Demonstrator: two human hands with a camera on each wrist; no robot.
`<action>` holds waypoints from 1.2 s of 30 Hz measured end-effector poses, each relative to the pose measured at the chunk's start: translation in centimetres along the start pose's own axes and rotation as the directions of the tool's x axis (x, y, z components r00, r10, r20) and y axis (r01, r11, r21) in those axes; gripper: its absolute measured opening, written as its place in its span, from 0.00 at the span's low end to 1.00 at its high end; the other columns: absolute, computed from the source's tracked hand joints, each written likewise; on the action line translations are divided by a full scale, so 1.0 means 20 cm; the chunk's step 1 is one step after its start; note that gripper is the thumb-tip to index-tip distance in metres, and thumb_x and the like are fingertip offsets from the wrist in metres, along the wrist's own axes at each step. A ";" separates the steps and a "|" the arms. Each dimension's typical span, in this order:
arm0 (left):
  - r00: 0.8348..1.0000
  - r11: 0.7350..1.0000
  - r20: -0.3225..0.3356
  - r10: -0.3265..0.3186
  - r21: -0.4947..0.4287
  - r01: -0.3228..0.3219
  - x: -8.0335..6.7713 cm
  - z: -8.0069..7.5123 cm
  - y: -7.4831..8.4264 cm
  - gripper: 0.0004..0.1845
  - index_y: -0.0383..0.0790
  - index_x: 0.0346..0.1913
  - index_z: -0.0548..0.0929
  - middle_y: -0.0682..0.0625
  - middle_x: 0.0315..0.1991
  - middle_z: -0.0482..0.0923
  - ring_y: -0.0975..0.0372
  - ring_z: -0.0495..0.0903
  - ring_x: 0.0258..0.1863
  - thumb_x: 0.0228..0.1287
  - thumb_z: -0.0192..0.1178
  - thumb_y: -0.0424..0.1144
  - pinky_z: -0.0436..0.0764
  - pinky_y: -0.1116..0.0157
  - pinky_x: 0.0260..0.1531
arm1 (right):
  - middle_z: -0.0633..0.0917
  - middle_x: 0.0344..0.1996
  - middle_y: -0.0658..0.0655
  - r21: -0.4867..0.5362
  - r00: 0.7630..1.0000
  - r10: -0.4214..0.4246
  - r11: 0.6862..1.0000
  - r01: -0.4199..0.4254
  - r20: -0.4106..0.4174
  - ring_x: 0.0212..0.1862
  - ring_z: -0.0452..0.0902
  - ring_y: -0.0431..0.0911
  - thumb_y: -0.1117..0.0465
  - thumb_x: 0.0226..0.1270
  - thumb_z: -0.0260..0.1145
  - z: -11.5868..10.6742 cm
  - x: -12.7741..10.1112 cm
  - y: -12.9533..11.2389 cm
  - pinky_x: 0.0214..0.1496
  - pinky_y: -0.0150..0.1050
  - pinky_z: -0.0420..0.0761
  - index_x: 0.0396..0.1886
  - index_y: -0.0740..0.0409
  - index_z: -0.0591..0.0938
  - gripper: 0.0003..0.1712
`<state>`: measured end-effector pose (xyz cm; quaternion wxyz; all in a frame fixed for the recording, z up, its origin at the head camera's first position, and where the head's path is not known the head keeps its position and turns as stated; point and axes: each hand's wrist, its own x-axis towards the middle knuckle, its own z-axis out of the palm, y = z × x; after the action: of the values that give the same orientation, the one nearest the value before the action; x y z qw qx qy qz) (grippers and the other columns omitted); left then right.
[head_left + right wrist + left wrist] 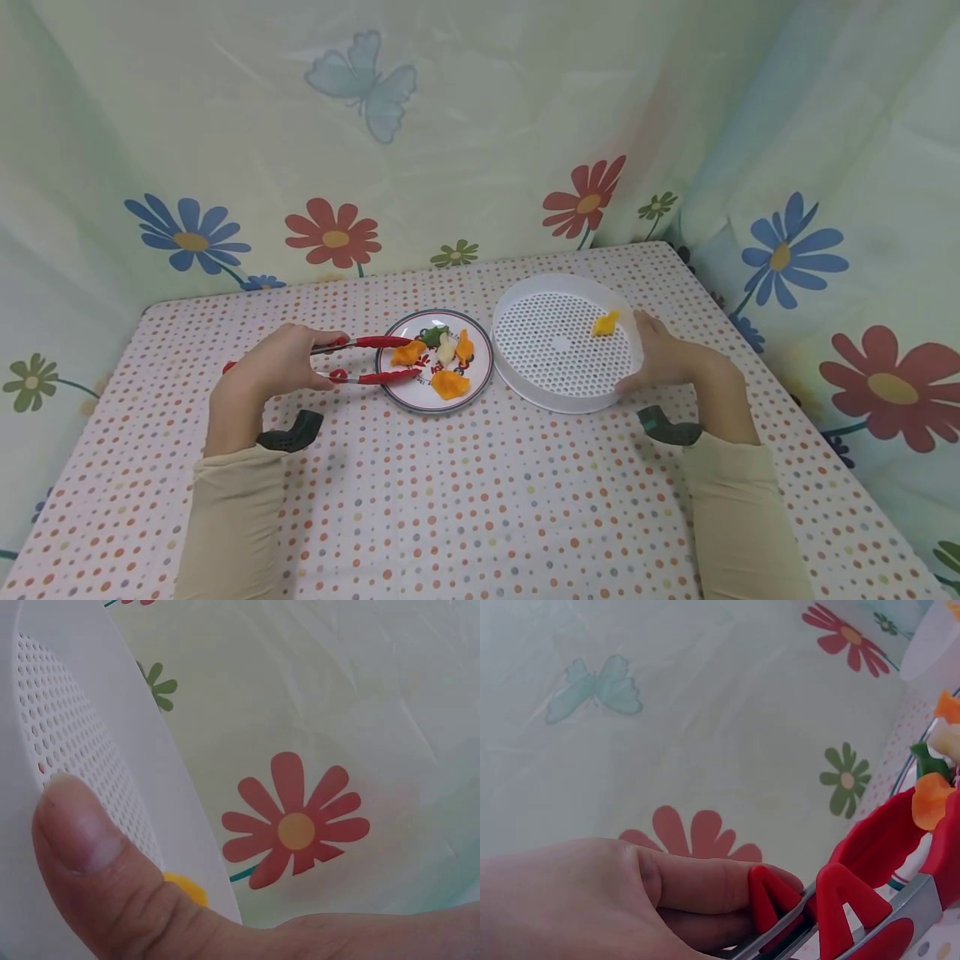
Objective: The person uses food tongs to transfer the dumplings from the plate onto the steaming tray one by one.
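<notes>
My left hand [283, 362] holds a pair of metal tongs [386, 342] with red tips, which reach over the left side of a round plate [486, 354]. The tips stand apart, with a small orange dumpling-shaped piece [407, 354] between them. On the plate also lie two more orange pieces, a green piece [432, 335] and a white piece [446, 350]. My right hand [663, 354] grips the right side of a round white perforated tray [555, 371], the thumb [79, 825] at its rim. A yellow piece [606, 323] lies inside the tray.
The tray stands right beside the plate on a table with a dotted cloth [465, 500]. Behind and along the sides hang flower-printed curtains [480, 167]. Each wrist wears a dark green device, the left one [292, 432] just above the cloth.
</notes>
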<state>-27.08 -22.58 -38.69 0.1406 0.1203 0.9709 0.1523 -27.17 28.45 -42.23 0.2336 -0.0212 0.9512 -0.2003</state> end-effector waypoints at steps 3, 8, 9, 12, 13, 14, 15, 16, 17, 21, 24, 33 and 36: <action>1.000 1.000 0.004 0.010 -0.008 -0.010 0.00 0.00 -0.01 0.41 0.46 0.64 0.74 0.39 0.53 0.81 0.50 0.76 0.48 0.42 0.77 0.41 0.80 0.60 0.38 | 0.35 0.70 0.78 0.006 1.000 -0.006 1.000 0.006 0.004 0.70 0.35 0.75 0.37 0.37 0.78 0.00 0.00 0.00 0.65 0.70 0.50 0.71 0.69 0.28 0.84; 1.000 1.000 0.018 0.013 -0.001 -0.013 0.00 -0.01 0.00 0.39 0.45 0.64 0.75 0.42 0.49 0.83 0.56 0.75 0.39 0.43 0.76 0.41 0.75 0.65 0.31 | 0.34 0.70 0.77 0.020 1.000 -0.013 1.000 0.012 0.011 0.70 0.34 0.74 0.37 0.38 0.78 0.00 -0.01 -0.01 0.66 0.70 0.48 0.71 0.69 0.27 0.84; 1.000 1.000 0.021 0.008 0.000 -0.008 0.00 -0.01 0.00 0.39 0.45 0.64 0.75 0.42 0.49 0.83 0.56 0.74 0.37 0.44 0.76 0.42 0.74 0.66 0.30 | 0.34 0.70 0.77 0.022 1.000 -0.017 1.000 0.016 0.010 0.70 0.34 0.74 0.37 0.38 0.78 0.00 -0.01 -0.01 0.66 0.70 0.48 0.71 0.69 0.27 0.84; 1.000 1.000 0.021 -0.002 0.002 0.002 -0.01 -0.01 0.00 0.38 0.44 0.63 0.75 0.42 0.49 0.83 0.57 0.74 0.37 0.44 0.76 0.42 0.74 0.66 0.29 | 0.35 0.70 0.77 0.025 1.000 -0.022 0.999 0.022 0.007 0.70 0.34 0.74 0.38 0.38 0.78 0.00 -0.01 0.00 0.66 0.70 0.48 0.71 0.69 0.27 0.83; 1.000 1.000 0.018 -0.004 0.002 0.004 -0.01 -0.01 0.01 0.38 0.44 0.63 0.75 0.42 0.49 0.83 0.57 0.75 0.38 0.44 0.76 0.42 0.74 0.66 0.30 | 0.35 0.70 0.77 0.025 1.000 -0.023 0.999 0.023 0.007 0.70 0.34 0.74 0.38 0.38 0.78 0.00 0.00 0.00 0.66 0.70 0.48 0.71 0.69 0.27 0.83; 1.000 1.000 0.016 -0.009 0.003 0.009 -0.01 -0.01 0.00 0.38 0.44 0.63 0.76 0.42 0.50 0.83 0.56 0.75 0.39 0.44 0.76 0.42 0.74 0.67 0.30 | 0.35 0.70 0.77 0.027 1.000 -0.022 0.999 0.022 0.007 0.70 0.34 0.74 0.38 0.38 0.78 0.01 0.00 0.00 0.66 0.70 0.48 0.71 0.69 0.27 0.83; 1.000 1.000 0.015 -0.012 0.006 0.012 -0.01 -0.01 0.00 0.38 0.45 0.63 0.76 0.42 0.50 0.83 0.56 0.76 0.40 0.44 0.76 0.42 0.74 0.66 0.31 | 0.35 0.70 0.77 0.026 1.000 -0.022 0.999 0.022 0.005 0.70 0.34 0.74 0.38 0.38 0.78 0.01 0.00 0.00 0.66 0.70 0.48 0.71 0.69 0.28 0.83; 1.000 1.000 0.012 -0.016 0.006 0.016 -0.01 -0.01 0.00 0.38 0.45 0.63 0.76 0.42 0.50 0.83 0.56 0.76 0.40 0.44 0.76 0.42 0.75 0.66 0.31 | 0.35 0.70 0.77 0.025 1.000 -0.019 1.000 0.019 0.006 0.70 0.34 0.74 0.38 0.38 0.78 0.01 0.01 0.00 0.66 0.70 0.47 0.71 0.69 0.28 0.83; 1.000 1.000 0.010 -0.016 0.007 0.016 -0.01 -0.01 0.00 0.38 0.45 0.63 0.76 0.42 0.50 0.83 0.56 0.76 0.39 0.44 0.76 0.42 0.74 0.66 0.30 | 0.34 0.70 0.77 0.022 1.000 -0.018 1.000 0.017 0.007 0.70 0.33 0.74 0.37 0.39 0.77 0.01 0.01 0.00 0.66 0.69 0.47 0.71 0.70 0.28 0.83; 1.000 1.000 0.005 -0.013 0.019 0.013 -0.01 0.00 -0.01 0.38 0.46 0.63 0.76 0.43 0.47 0.84 0.57 0.74 0.35 0.43 0.76 0.42 0.72 0.67 0.27 | 0.34 0.70 0.77 0.010 1.000 -0.013 1.000 0.013 0.009 0.70 0.33 0.73 0.36 0.38 0.77 0.02 0.01 0.00 0.67 0.69 0.46 0.71 0.71 0.28 0.83; 1.000 0.999 -0.009 -0.007 0.053 0.008 -0.02 -0.01 -0.02 0.38 0.46 0.63 0.75 0.45 0.45 0.85 0.58 0.74 0.35 0.44 0.76 0.42 0.71 0.66 0.27 | 0.35 0.70 0.77 0.011 1.000 -0.023 1.000 0.023 0.006 0.70 0.34 0.74 0.37 0.38 0.77 0.02 0.02 0.00 0.67 0.69 0.47 0.71 0.70 0.29 0.83; 0.998 0.996 -0.059 0.022 0.084 -0.017 -0.07 -0.06 0.05 0.38 0.46 0.63 0.76 0.44 0.45 0.85 0.58 0.74 0.34 0.43 0.76 0.43 0.70 0.67 0.26 | 0.36 0.70 0.77 -0.001 1.000 -0.031 1.000 0.031 0.002 0.70 0.35 0.73 0.37 0.38 0.77 0.01 0.01 -0.01 0.67 0.69 0.48 0.71 0.71 0.30 0.82; 0.995 0.995 -0.084 0.056 0.089 -0.048 -0.06 -0.08 0.12 0.38 0.47 0.63 0.76 0.46 0.41 0.86 0.58 0.75 0.34 0.44 0.76 0.44 0.72 0.67 0.27 | 0.36 0.70 0.78 -0.011 1.000 -0.018 1.000 0.018 -0.006 0.70 0.35 0.73 0.38 0.38 0.78 0.00 0.00 0.00 0.66 0.70 0.48 0.71 0.71 0.30 0.83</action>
<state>-26.00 -21.11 -36.17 0.0894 0.1448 0.9782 0.1186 -27.21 28.34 -42.31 0.2289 -0.0303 0.9528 -0.1974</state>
